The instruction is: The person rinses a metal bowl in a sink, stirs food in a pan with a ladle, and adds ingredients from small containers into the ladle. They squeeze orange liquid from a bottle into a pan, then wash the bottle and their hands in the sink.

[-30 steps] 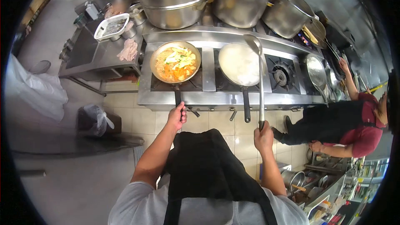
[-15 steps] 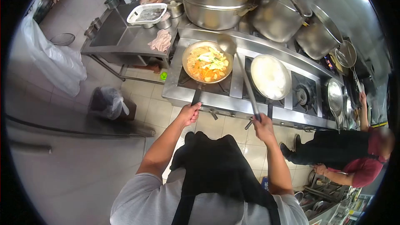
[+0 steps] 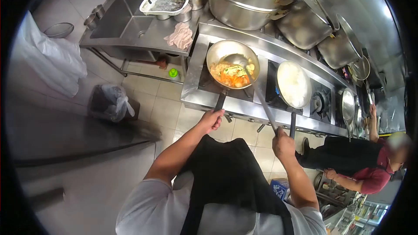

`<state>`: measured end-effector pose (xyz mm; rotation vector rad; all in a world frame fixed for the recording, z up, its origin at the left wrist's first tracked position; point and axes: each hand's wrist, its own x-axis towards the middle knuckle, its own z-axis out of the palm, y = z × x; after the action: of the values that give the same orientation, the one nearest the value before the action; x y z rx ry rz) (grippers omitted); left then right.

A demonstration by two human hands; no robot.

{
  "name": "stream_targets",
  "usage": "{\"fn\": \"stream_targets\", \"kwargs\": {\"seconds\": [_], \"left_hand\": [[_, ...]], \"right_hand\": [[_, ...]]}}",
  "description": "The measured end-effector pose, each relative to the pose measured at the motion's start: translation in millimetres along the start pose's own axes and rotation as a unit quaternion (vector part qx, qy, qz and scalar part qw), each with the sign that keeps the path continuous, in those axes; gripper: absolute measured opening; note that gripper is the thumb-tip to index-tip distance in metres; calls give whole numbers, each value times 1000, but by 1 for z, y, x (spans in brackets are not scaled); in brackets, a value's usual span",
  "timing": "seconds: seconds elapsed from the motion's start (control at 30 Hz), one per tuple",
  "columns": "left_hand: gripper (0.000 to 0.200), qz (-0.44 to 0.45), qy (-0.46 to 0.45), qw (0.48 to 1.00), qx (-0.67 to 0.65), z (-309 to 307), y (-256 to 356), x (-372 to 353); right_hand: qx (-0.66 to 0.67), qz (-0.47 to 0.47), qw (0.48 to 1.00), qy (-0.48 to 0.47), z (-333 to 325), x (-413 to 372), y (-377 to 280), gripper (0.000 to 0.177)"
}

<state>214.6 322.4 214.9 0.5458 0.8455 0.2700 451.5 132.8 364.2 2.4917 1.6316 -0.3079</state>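
steel pan (image 3: 217, 51) of food (image 3: 230, 76) on the stove (image 3: 196, 92) looks heavy and hot, left hand (image 3: 211, 119) clenched on its long handle's far end, right hand (image 3: 283, 142) gripping the stiff ladle (image 3: 261, 100) dipped inside.

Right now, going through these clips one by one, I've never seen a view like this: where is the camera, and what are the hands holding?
There is no machine here. A person cooks with bare hands, and the one camera sits on their head, looking forward and down through a wide lens that bends the edges. The left hand grips the handle of a frying pan of vegetables on the stove. The right hand holds a long ladle, its bowl inside that pan. Beside it is a second pan with white contents. Big steel pots stand behind. A side table carries a white basket. The person in red is a co-worker.
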Motion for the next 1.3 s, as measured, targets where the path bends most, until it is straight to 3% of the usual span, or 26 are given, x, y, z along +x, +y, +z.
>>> {"fn": "stream_targets", "kwargs": {"seconds": [0.07,0.13,0.23,0.37,0.53,0.6,0.67,0.77,0.93,1.0,1.03,1.07,1.13,1.17,1.2,1.23,1.27,1.3], "left_hand": [[31,-24,20,999,25,1,3,0],[33,-35,3,999,31,-4,2,3],[33,-30,-24,999,28,-7,1,3],[31,-35,-30,998,32,-8,4,5],[27,-45,-79,996,16,-16,5,12],[22,-22,-88,996,-7,-18,2,19],[20,-26,-106,994,-19,-18,1,23],[20,-32,-77,997,-9,-17,3,25],[20,-24,-70,997,-16,-14,6,17],[19,-23,-69,997,-21,-15,5,18],[19,-29,-77,996,-19,-15,5,18],[19,-36,-85,996,-16,-16,5,18],[19,-42,-84,996,-7,-15,8,18],[19,-36,-85,996,-2,-14,9,17],[19,-31,-86,996,3,-14,8,16],[19,-31,-85,996,3,-14,7,15],[20,-27,-87,996,8,-14,7,15],[20,-24,-88,996,14,-16,8,15]], "right_hand": [[6,29,1000,3,0,7,-9,29],[43,65,994,76,21,35,-27,26],[78,119,989,33,56,69,-60,27],[79,102,991,-24,59,36,-75,25],[126,66,988,54,35,5,-55,21],[147,92,981,85,49,20,-67,21],[153,137,977,62,63,42,-84,21],[192,116,974,20,63,38,-95,24],[210,88,971,69,33,-5,-69,25],[301,58,949,70,19,-19,-70,23],[451,100,887,-6,26,-21,-66,24],[451,98,887,-5,20,-19,-69,24],[548,165,805,-158,1,-13,-80,25],[509,155,838,-117,19,-5,-82,23],[509,155,838,-117,27,-5,-85,23],[373,90,923,-17,32,-7,-87,21],[223,18,971,85,35,-7,-91,19],[266,29,959,94,22,-16,-96,17]]}}
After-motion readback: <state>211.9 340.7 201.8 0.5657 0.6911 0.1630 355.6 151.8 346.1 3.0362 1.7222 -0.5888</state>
